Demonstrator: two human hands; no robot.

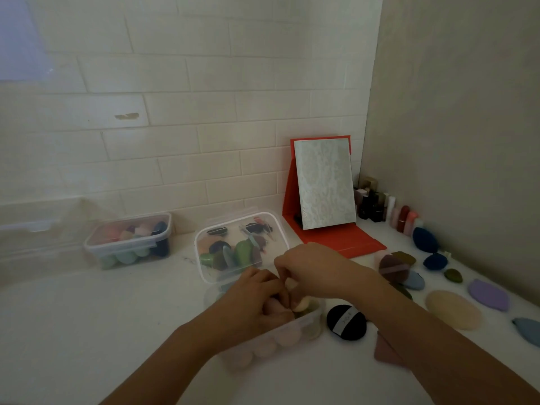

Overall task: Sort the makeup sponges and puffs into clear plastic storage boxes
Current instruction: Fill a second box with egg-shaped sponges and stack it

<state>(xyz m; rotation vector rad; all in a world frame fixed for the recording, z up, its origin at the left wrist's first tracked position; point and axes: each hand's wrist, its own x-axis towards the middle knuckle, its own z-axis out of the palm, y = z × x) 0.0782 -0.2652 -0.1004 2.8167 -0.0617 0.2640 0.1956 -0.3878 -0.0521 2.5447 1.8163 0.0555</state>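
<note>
While we are working over the near box (pixel 309 319), our right hand (pixel 315 270) is pinching the cream sponge (pixel 302 304) down into the box's right end. Our left hand (pixel 257 299) is curling among the pink sponges (pixel 287 337) inside the box, and we cannot tell whether it is gripping one. The black puff (pixel 346 321) is lying just right of the box, nearer our right hand.

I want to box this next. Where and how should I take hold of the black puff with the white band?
Grip the black puff across its rim, thumb on the near edge and fingers on the far edge, coming down from above. It lies flat, white band up, and the clear box sits close on its left, so a sideways approach is likely cramped.
</note>
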